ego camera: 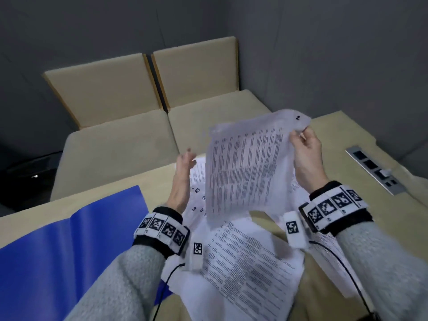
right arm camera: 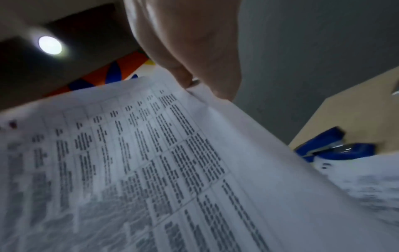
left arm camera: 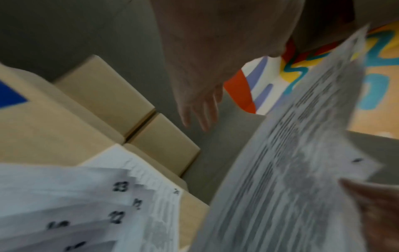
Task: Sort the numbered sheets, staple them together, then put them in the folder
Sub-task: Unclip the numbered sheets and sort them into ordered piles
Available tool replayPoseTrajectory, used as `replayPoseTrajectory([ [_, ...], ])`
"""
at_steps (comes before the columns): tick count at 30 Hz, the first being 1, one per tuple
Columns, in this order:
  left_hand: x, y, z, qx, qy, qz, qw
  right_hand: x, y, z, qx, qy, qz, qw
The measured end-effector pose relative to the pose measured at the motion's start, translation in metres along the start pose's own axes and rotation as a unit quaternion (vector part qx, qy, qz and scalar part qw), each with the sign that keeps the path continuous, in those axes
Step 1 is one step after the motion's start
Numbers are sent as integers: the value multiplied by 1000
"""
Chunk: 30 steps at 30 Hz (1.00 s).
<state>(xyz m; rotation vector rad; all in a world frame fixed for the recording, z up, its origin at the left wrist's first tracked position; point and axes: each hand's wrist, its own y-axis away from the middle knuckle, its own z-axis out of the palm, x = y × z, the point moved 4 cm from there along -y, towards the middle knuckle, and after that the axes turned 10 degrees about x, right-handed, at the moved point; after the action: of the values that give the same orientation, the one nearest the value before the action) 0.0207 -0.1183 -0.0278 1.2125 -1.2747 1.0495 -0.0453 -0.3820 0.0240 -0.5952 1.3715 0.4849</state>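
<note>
- One printed sheet [ego camera: 249,165] is held up in the air over the table [ego camera: 347,140]. It has rows of small print & a dark number at its top right corner; the number is too blurry to read.
- R hand [ego camera: 306,154] holds that sheet by the top right edge. Thumb & fingers pinch the paper. From the R wrist view the fingers [right arm camera: 194,68] curl onto the sheet's edge.
- L hand [ego camera: 183,172] is up beside the sheet's left edge, not touching it. Its fingers [left arm camera: 198,110] are spread & loose, w/ nothing in them.
- Under the held sheet lies a messy pile of other sheets [ego camera: 243,262] on the table. Some are fanned out near the L hand, w/ numbers like 23 & 22 at the corners [left arm camera: 121,186].
- The blue folder [ego camera: 69,239] lies open & flat on the table, left of the pile. One sheet's corner sits on its lower edge.
- A blue stapler [right arm camera: 332,146] lies on the table at the right, just past the papers. It shows only in the R wrist view; the held sheet hides part of it.
- A grey socket strip [ego camera: 375,170] is set in the table, far right.
- Two beige seats [ego camera: 143,126] stand behind the table, by grey walls.
- Both arms wear grey sleeves & wrist bands w/ black-and-white marks.
</note>
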Motion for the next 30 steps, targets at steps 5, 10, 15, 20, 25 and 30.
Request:
replayPoseTrajectory([
  [5, 11, 32, 50, -138, -101, -20, 985, 73, 2, -35, -27, 136, 99, 985],
  [10, -33, 61, 75, -217, -125, -152, 956, 141, 4, -75, -29, 240, 218, 945],
  [15, -75, 65, 95, -152, -264, -101, 947, 175, -3, -99, -107, 271, 300, 908],
  [20, -93, 58, 94, -74, -256, -148, 952, 174, -63, -154, -9, 540, 165, 825],
  [25, -101, 46, 88, -62, -230, -175, 955, 186, -93, -167, -69, 616, 184, 763],
  [30, -97, 35, 86, -40, -224, -177, 958, 187, -100, -181, -7, 514, 134, 847],
])
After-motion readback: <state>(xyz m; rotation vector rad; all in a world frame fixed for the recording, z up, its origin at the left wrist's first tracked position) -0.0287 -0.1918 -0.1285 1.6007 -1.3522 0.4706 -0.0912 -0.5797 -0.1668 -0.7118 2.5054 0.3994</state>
